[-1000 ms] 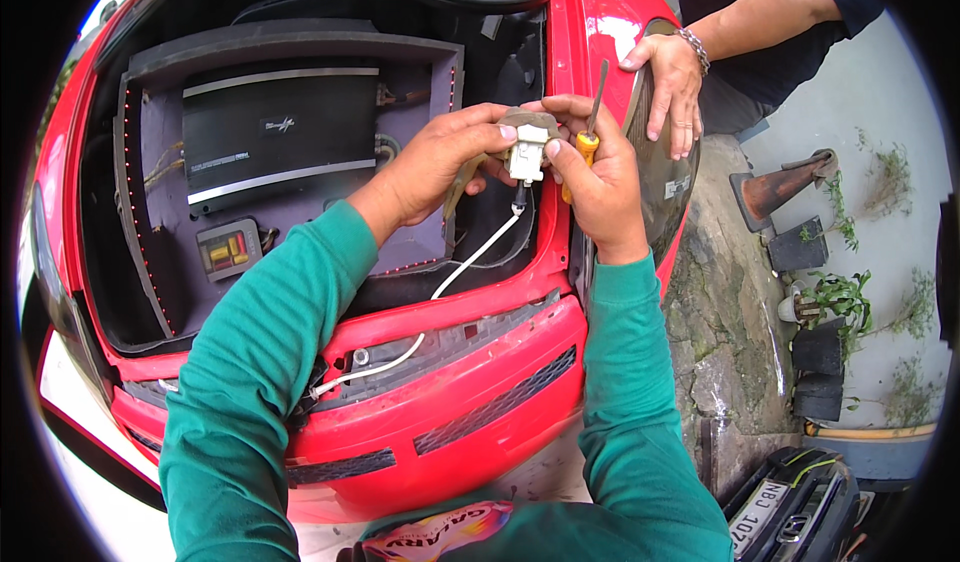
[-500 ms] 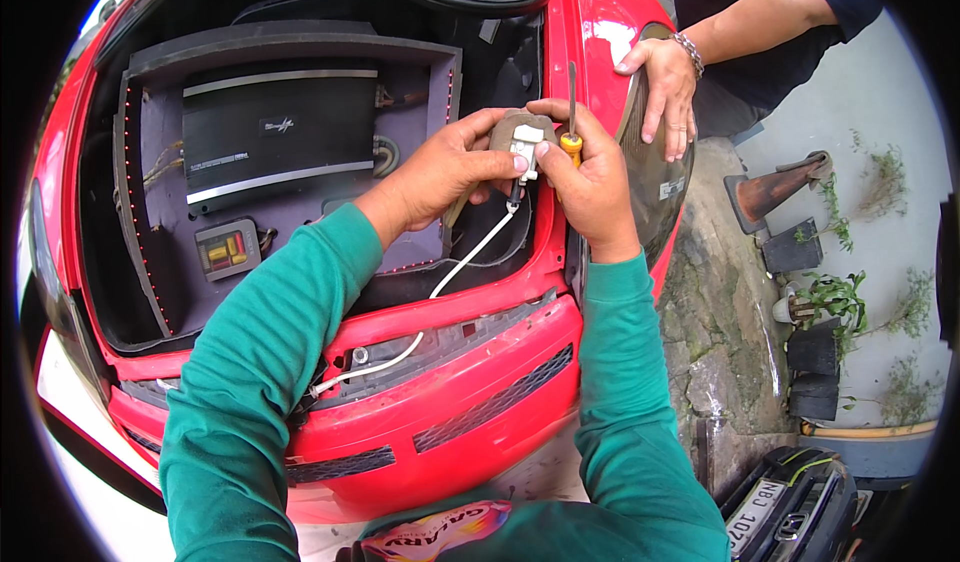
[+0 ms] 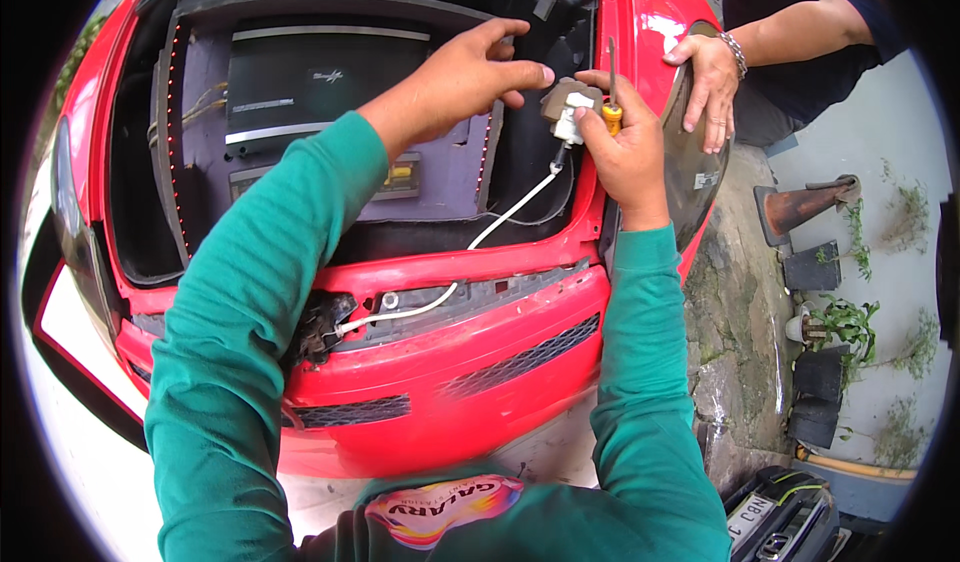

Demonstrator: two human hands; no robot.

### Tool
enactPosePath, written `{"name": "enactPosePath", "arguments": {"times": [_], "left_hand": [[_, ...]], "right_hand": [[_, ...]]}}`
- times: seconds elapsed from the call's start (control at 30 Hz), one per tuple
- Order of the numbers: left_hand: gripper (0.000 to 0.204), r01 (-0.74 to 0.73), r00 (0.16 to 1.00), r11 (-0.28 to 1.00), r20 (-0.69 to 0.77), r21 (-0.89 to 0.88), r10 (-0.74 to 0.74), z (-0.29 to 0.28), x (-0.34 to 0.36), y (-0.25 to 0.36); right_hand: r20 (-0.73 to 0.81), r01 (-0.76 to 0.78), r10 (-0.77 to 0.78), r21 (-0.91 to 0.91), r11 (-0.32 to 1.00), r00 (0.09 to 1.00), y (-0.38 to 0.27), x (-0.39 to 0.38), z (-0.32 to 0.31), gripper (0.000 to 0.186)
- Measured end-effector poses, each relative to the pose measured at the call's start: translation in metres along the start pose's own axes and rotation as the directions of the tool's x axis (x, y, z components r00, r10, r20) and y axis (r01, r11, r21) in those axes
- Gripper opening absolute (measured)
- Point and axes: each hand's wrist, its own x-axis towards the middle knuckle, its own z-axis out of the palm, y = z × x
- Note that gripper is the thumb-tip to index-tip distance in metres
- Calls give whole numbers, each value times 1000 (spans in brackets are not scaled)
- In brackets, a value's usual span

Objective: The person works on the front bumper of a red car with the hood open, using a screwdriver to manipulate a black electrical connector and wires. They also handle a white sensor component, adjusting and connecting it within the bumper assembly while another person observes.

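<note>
My right hand pinches a small white plastic part with a dull brown piece behind it. A screwdriver with a yellow handle is held in the same hand, its metal shaft pointing away from me. From the white part a white cable with a dark end fitting runs down to an opening in the car's rear panel. My left hand is raised just left of the part, fingers apart and holding nothing; it appears not to touch the part.
The red car's open trunk holds a black amplifier in a purple-lined panel. Its red bumper lies nearest me. At right, another person's hand rests by the tail light. Beyond are potted plants and a rusty cone.
My left hand has let go of the white part and moved up and left, fingers spreading. My right hand keeps the part and screwdriver. The view has shifted, so the car sits farther right.
</note>
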Motion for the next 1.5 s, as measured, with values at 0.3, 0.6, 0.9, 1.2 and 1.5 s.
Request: {"name": "enactPosePath", "arguments": {"times": [0.3, 0.6, 0.9, 1.2, 1.5], "left_hand": [[20, -22, 982, 824, 166, 567, -88, -136, -149, 83], [54, -80, 778, 432, 327, 898, -536, -57, -230, 111], [53, -133, 726, 251, 267, 959, -634, -14, -193, 100], [72, -213, 835, 473, 410, 855, -366, -1, -142, 89], [68, -295, 829, 434, 453, 851, -326, 22, -92, 92]], "right_hand": [[-9, 32, -32, -7, 999, 999, -1, 1, 6, 35], [-25, 33, -33, 2, 999, 999, -4, -3, -1, 34], [-31, 50, -49, 33, 998, 998, 5, 0, 1, 34], [-49, 30, -28, 47, 998, 998, -5, -3, 0, 35], [-49, 78, -77, 14, 997, 996, -13, 4, -6, 36]]}}
